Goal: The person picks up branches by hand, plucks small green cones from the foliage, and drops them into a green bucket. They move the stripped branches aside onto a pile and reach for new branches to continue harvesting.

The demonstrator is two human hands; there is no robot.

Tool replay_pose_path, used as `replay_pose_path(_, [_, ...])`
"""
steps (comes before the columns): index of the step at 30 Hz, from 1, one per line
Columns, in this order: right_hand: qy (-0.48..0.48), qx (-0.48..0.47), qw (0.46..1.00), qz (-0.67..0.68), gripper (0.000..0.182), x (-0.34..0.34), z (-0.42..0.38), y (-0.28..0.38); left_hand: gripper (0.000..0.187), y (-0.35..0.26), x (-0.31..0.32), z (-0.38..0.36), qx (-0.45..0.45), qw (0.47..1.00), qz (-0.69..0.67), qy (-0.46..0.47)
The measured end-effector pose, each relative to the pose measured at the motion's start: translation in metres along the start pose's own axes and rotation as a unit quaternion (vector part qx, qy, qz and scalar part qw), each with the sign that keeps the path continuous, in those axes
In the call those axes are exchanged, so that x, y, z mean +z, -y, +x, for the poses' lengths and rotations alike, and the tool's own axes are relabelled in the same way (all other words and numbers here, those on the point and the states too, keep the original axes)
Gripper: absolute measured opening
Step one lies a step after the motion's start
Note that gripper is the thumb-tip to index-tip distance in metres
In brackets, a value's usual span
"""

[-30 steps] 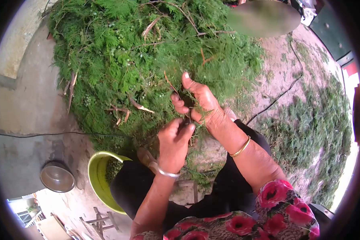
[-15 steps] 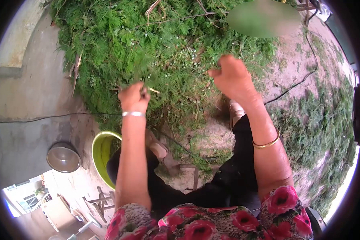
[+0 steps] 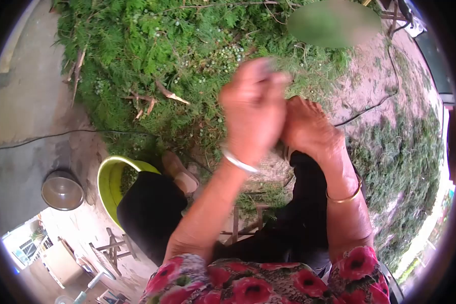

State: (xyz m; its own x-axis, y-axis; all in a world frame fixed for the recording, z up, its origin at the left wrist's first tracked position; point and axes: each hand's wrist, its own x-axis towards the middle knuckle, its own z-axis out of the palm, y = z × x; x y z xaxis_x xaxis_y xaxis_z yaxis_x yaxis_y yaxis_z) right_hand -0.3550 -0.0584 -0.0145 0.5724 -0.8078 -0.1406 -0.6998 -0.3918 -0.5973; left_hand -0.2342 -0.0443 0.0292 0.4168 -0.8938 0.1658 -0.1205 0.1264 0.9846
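My left hand, with a silver bracelet at its wrist, is raised over the pile of green conifer branches. Its fingers look curled, though motion blurs their tips. Just right of it and partly behind it is my right hand, its fingers closed. A gold bangle circles that forearm. What either hand holds, if anything, I cannot make out. Small pale green cones dot the foliage. A broken stub of branch with a pale end lies on the pile to the left.
A yellow-green bucket stands beside my left knee, with some greenery inside. Farther left is a metal bowl. A black cable crosses the ground. More cut foliage spreads at right. A small wooden stool is at lower left.
My left hand has swung right and across, from over the left of the pile to beside my right hand. My right hand has come lower and closer to me. The view has shifted slightly.
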Motion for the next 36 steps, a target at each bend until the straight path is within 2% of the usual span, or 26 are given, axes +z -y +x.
replay_pose_path(1, [0.171,0.072,0.970,-0.157,0.024,-0.038,0.008,0.043,0.019,0.060,-0.022,0.003,-0.040,0.997,0.071,0.004])
replay_pose_path(2, [0.177,0.070,0.970,-0.154,0.026,-0.038,0.009,0.048,0.021,0.127,-0.047,-0.002,-0.025,0.977,0.204,0.049])
replay_pose_path(3, [0.180,0.072,0.969,-0.154,0.026,-0.029,0.004,0.045,0.028,0.173,-0.066,-0.005,-0.193,0.922,0.310,0.131])
replay_pose_path(5, [0.009,-0.183,0.968,-0.172,0.028,-0.009,-0.011,0.039,0.044,0.235,-0.076,-0.032,-0.228,0.930,0.268,0.104])
replay_pose_path(7, [0.158,-0.132,0.963,-0.176,0.031,-0.015,-0.005,0.062,0.044,0.292,-0.073,-0.051,-0.230,0.926,0.274,0.120])
replay_pose_path(8, [0.188,-0.136,0.957,-0.176,0.030,-0.013,-0.006,0.067,0.044,0.308,-0.068,-0.055,-0.227,0.922,0.284,0.135])
replay_pose_path(9, [0.216,-0.139,0.950,-0.177,0.030,-0.009,-0.007,0.070,0.044,0.314,-0.059,-0.053,-0.228,0.921,0.281,0.141])
replay_pose_path(10, [0.238,-0.122,0.942,-0.201,0.029,0.000,-0.007,0.073,0.043,0.317,-0.046,-0.048,-0.251,0.889,0.356,0.143])
replay_pose_path(12, [0.218,-0.104,0.950,-0.197,0.028,0.008,-0.009,0.075,0.054,0.306,-0.022,-0.028,-0.334,0.816,0.434,0.185])
replay_pose_path(13, [0.196,-0.092,0.957,-0.194,0.027,0.011,-0.010,0.074,0.054,0.305,-0.015,-0.023,-0.336,0.816,0.432,0.189])
replay_pose_path(15, [0.187,-0.084,0.961,-0.187,0.028,0.012,-0.009,0.072,0.069,0.309,-0.005,-0.015,-0.124,0.789,0.559,0.222])
replay_pose_path(17, [0.147,-0.083,0.972,-0.166,0.014,0.017,-0.009,0.069,0.071,0.320,0.006,0.000,-0.093,0.767,0.587,0.241])
replay_pose_path(18, [0.195,-0.070,0.962,-0.178,0.028,0.013,-0.008,0.071,0.075,0.327,0.009,0.007,-0.059,0.743,0.614,0.259])
replay_pose_path(19, [0.199,-0.069,0.961,-0.178,0.028,0.010,-0.006,0.072,0.075,0.333,0.008,0.014,-0.062,0.744,0.613,0.260])
replay_pose_path(21, [0.161,-0.100,0.968,-0.165,0.028,0.008,0.001,0.073,0.078,0.342,0.000,0.028,-0.194,0.739,0.553,0.333])
replay_pose_path(22, [0.165,-0.100,0.967,-0.166,0.028,0.008,0.002,0.074,0.080,0.339,0.000,0.030,-0.287,0.734,0.523,0.324])
replay_pose_path(23, [0.169,-0.095,0.967,-0.167,0.027,0.008,0.004,0.075,0.080,0.344,-0.002,0.028,-0.290,0.735,0.521,0.324])
replay_pose_path(25, [0.173,-0.090,0.966,-0.169,0.027,0.010,0.006,0.075,0.076,0.363,-0.009,0.015,-0.190,0.751,0.561,0.293])
replay_pose_path(26, [0.172,-0.094,0.968,-0.160,0.027,0.011,0.006,0.074,0.060,0.383,-0.015,0.002,-0.078,0.788,0.563,0.235])
replay_pose_path(28, [0.169,-0.099,0.968,-0.154,0.028,0.014,0.004,0.074,0.052,0.366,-0.024,0.004,-0.117,0.813,0.525,0.223])
replay_pose_path(29, [0.210,-0.080,0.961,-0.160,0.028,0.016,0.001,0.075,0.043,0.357,-0.030,0.003,-0.155,0.833,0.487,0.211])
replay_pose_path(30, [0.250,-0.060,0.952,-0.166,0.029,0.017,-0.001,0.076,0.035,0.354,-0.038,-0.005,-0.140,0.857,0.472,0.155])
replay_pose_path(31, [0.245,-0.061,0.953,-0.168,0.029,0.017,-0.002,0.075,0.035,0.351,-0.046,-0.007,-0.135,0.857,0.472,0.153])
replay_pose_path(33, [0.163,-0.082,0.969,-0.169,0.020,0.015,-0.003,0.074,0.033,0.337,-0.062,-0.009,-0.214,0.929,0.303,0.012])
replay_pose_path(34, [0.157,-0.085,0.969,-0.170,0.020,0.013,-0.001,0.074,0.033,0.326,-0.068,-0.009,-0.207,0.930,0.304,0.009])
replay_pose_path(36, [0.148,-0.077,0.967,-0.190,0.023,0.007,0.004,0.074,0.028,0.297,-0.079,-0.004,-0.235,0.960,0.139,-0.055])
